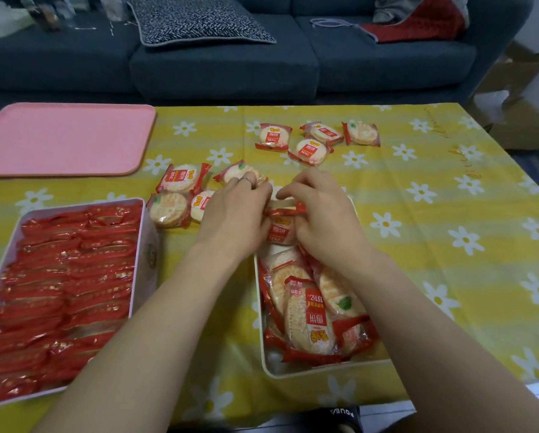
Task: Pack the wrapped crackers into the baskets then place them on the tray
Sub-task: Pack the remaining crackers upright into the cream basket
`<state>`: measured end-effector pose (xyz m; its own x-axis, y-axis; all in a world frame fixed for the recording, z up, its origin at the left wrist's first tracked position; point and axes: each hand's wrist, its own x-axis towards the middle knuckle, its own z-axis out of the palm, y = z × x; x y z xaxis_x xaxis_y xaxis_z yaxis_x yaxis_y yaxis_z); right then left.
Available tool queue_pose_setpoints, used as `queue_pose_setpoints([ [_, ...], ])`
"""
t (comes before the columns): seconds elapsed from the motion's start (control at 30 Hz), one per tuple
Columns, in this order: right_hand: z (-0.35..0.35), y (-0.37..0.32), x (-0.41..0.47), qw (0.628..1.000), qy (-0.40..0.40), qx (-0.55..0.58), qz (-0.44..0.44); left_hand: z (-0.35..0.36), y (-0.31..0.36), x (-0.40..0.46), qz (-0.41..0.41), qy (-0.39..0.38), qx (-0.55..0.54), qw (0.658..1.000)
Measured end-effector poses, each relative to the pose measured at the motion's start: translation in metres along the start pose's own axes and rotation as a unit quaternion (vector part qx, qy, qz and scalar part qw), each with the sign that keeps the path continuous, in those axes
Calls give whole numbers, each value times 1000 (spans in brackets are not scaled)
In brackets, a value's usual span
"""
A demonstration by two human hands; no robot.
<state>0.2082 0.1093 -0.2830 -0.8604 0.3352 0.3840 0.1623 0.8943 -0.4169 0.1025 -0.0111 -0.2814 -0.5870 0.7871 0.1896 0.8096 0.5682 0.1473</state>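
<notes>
Table's got a yellow striped tablecloth with white daisies [449,195] all over it. Behind it sits a dark blue-grey fabric sofa [224,64], and on the seat there's a black-and-white herringbone cushion [199,18] lying flat. Further right on the sofa there's a red quilted blanket [418,21] with a thin grey cord [330,24] looped beside it. Brown cardboard boxes [518,120] sit on the floor off the right end of the sofa. Far left seat has some blurry clutter, can't make it out.
</notes>
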Motion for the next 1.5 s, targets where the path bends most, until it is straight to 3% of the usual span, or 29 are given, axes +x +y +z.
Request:
queue_pose_setpoints([
  [0.23,-3,1,-6,989,-108,-31,94,-3,6,3,-25,-33,47,998],
  [0.4,-7,4,-6,984,-106,-19,139,-7,6,3,-20,-41,46,998],
  [0.53,-10,6,-7,975,-125,53,174,-4,8,3,-7,-46,44,998],
  [0.73,-12,12,-6,970,-126,86,190,5,16,4,5,-55,50,997],
  [1.13,-20,16,-6,976,-114,-57,175,16,27,14,2,-37,81,996],
  [1.33,-19,17,-6,975,-106,-85,174,38,31,23,-23,-66,140,988],
  [1.5,-21,15,-4,973,-98,-102,184,34,31,23,2,-46,154,987],
])
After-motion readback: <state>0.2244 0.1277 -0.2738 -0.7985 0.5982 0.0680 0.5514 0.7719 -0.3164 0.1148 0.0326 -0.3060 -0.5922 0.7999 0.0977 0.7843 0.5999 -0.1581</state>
